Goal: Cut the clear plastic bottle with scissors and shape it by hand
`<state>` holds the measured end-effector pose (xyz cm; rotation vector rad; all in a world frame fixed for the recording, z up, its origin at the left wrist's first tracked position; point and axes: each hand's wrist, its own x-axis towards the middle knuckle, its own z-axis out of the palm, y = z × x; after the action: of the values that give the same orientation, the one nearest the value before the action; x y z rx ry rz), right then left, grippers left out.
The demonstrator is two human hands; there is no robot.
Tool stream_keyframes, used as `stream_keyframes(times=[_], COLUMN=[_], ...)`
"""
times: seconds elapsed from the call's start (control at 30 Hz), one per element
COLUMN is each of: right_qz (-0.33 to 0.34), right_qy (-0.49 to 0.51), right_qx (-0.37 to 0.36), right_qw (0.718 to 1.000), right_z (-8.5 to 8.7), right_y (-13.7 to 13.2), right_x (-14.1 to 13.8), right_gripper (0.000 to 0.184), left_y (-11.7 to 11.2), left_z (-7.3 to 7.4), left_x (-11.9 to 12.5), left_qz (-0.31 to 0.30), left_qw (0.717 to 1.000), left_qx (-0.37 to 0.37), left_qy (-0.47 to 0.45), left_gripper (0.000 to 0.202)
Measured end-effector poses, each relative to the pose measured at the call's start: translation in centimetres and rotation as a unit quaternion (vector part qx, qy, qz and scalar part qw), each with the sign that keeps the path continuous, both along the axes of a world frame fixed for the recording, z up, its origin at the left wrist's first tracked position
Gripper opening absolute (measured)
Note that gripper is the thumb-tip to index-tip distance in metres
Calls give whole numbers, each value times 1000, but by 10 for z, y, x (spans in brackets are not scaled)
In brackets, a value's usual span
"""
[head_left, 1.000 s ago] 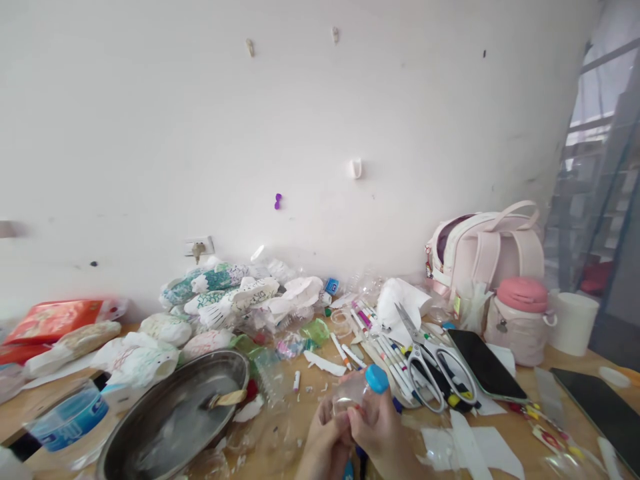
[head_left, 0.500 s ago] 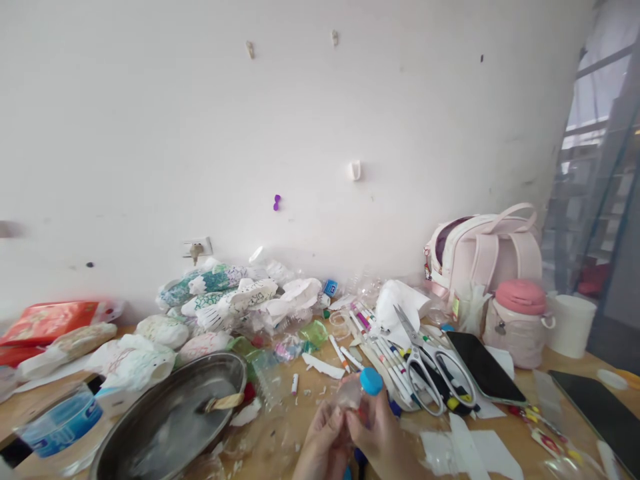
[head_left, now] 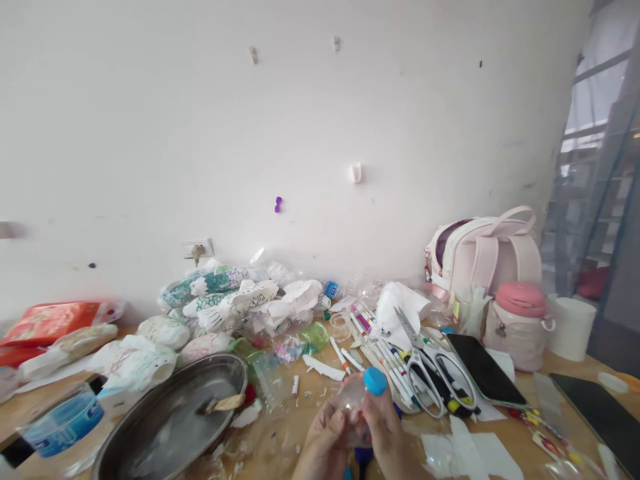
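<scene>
Low in the middle of the view, both my hands hold a small clear plastic bottle top with a blue cap. My left hand grips the clear part from the left, fingers curled. My right hand wraps around it from the right, just under the cap. A dark blue object shows between my wrists, mostly hidden.
A wooden table carries a metal pan, scissors, markers, a black phone, painted bottle pieces, a pink backpack, a pink-lidded jar, a white cup and a tablet. A white wall rises behind.
My hands and the bottle top have stayed in nearly the same spot, turning it slightly. The view has shifted a little.
</scene>
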<state>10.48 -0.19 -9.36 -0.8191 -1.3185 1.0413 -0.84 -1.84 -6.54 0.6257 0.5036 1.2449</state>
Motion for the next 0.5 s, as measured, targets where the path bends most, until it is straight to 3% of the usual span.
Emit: stream_keyframes(times=[0.3, 0.4, 0.5], right_qz=[-17, -38, -25], right_qy=[-7, -14, 0], right_qx=[9, 17, -2], right_qw=[1000, 999, 1000], right_z=[-5, -9, -5], right_y=[0, 3, 6], right_x=[-1, 0, 1], right_gripper=[47, 45, 49], left_y=[3, 5, 4], left_z=[-11, -8, -2], left_x=[-2, -6, -10], left_qz=[27, 79, 160], left_qw=[999, 996, 979], left_qx=[-21, 26, 94], left_qy=[7, 14, 89], left_gripper=[34, 37, 41])
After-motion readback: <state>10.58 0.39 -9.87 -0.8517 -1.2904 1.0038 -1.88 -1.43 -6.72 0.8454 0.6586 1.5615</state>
